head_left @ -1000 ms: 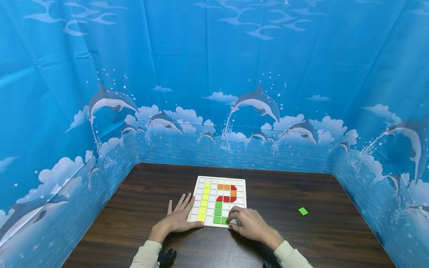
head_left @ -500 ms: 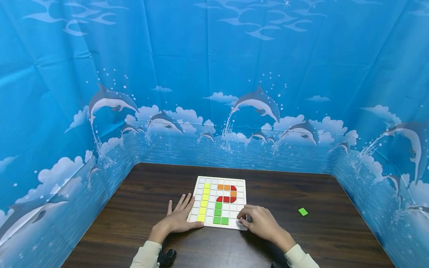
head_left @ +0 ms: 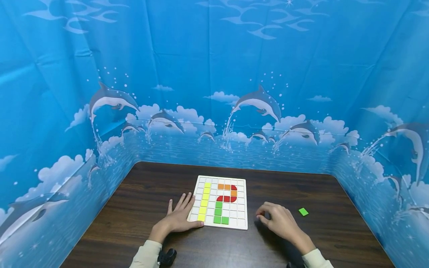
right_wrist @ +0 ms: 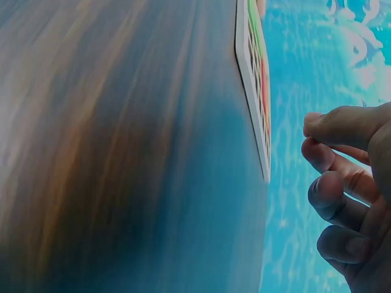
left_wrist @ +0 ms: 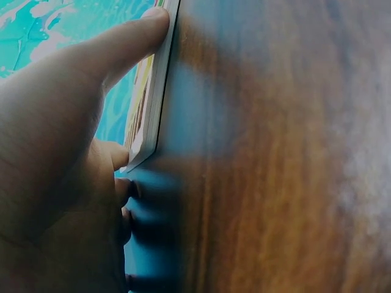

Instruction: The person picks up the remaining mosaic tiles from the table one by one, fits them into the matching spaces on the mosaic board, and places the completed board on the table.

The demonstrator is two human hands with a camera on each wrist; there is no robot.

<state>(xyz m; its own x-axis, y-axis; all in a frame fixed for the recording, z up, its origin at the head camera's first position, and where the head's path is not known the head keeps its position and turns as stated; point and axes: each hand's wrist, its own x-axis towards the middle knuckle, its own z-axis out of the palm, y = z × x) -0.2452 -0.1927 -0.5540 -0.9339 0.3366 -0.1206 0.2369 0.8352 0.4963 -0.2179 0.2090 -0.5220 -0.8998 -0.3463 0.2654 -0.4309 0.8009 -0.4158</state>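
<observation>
A white gridded board (head_left: 241,219) lies on the table, bearing coloured tiles. A column of yellow tiles (head_left: 203,203) runs down its left part. Orange tiles (head_left: 227,187) and red tiles (head_left: 223,199) form a hooked shape at right, with green tiles (head_left: 218,212) in an L below. My left hand (head_left: 179,217) rests spread at the board's left side, its thumb on the near edge. Off the board's right side hovers my right hand (head_left: 276,219), fingers loosely curled; the right wrist view shows nothing between its fingertips (right_wrist: 317,152). A loose green tile (head_left: 303,211) lies farther right.
The dark wooden table (head_left: 161,178) is enclosed at the back and sides by a blue dolphin-print curtain (head_left: 187,74). A black strap device (head_left: 167,257) sits at the left wrist.
My right hand has left the green tile at the bottom of the board and moved right, past the board's edge. The left hand has stayed in place.
</observation>
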